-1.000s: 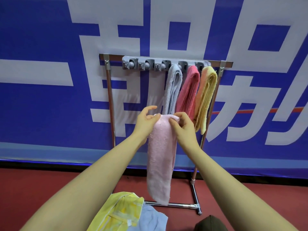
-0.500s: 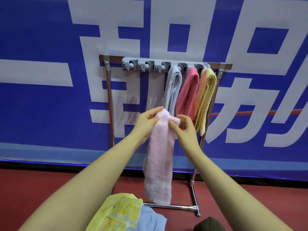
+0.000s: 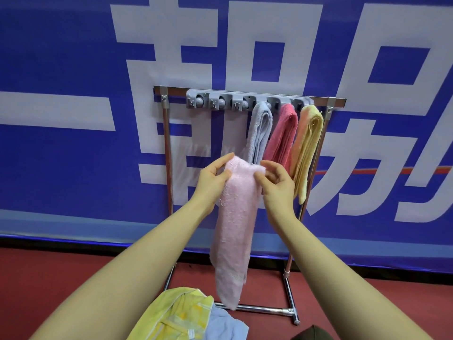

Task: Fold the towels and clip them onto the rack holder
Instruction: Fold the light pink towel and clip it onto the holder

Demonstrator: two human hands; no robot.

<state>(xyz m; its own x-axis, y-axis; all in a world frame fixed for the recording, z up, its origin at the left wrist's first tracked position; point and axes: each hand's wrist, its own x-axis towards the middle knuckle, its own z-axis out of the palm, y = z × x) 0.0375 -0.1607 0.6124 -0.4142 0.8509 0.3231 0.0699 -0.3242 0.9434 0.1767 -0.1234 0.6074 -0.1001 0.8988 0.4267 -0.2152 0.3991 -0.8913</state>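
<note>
L hand (image 3: 213, 177) & R hand (image 3: 274, 179) both pinch top of pink towel (image 3: 234, 229), hanging in front of rack holder (image 3: 247, 101).

Bright, even, diffuse light; shadows faint. Wide-angle bowing toward frame edges. Slight softness overall; no strong glare.

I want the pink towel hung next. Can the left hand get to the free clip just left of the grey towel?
Probably yes. The free clip sits bare above the left hand, nothing between them. But that hand pinches the pink towel along with the right hand, so the towel comes too.
</note>
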